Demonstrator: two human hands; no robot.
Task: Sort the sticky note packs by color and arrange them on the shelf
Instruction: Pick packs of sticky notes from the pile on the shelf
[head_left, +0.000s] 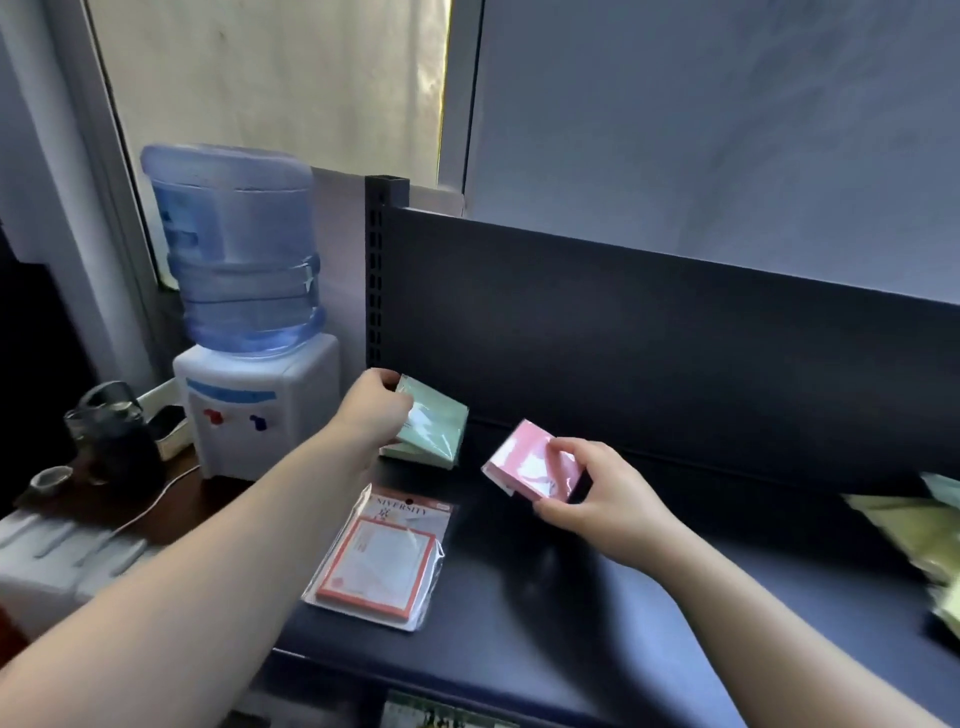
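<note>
1. The left hand has its grip pinched on the upper left corner of a green pack. The pack tilts, its near edge down on another green pack lying at the far left of the shelf. I judge the corner hold lets the hand lower the pack square onto its match, making one green pile.

2. The right hand has its grip closed around a pink pack, fingers over the far right edge and thumb under the near side. The pack is tilted and seems to be held clear of the shelf, just right of the green pile. Held by the edges, its coloured face stays readable, which suits sorting. It probably waits for its own spot beside the greens.

3. An orange-framed pack in a clear sleeve lies flat near the left front edge of the shelf, between the two forearms and touched by neither. It looks either set out as its own colour group or not yet sorted; I cannot tell which.

4. At the far right, yellowish-green wrapped packs lie blurred at the frame's edge, well apart from both hands.

5. Left of the shelf stands a water dispenser, no part of the job.
</note>
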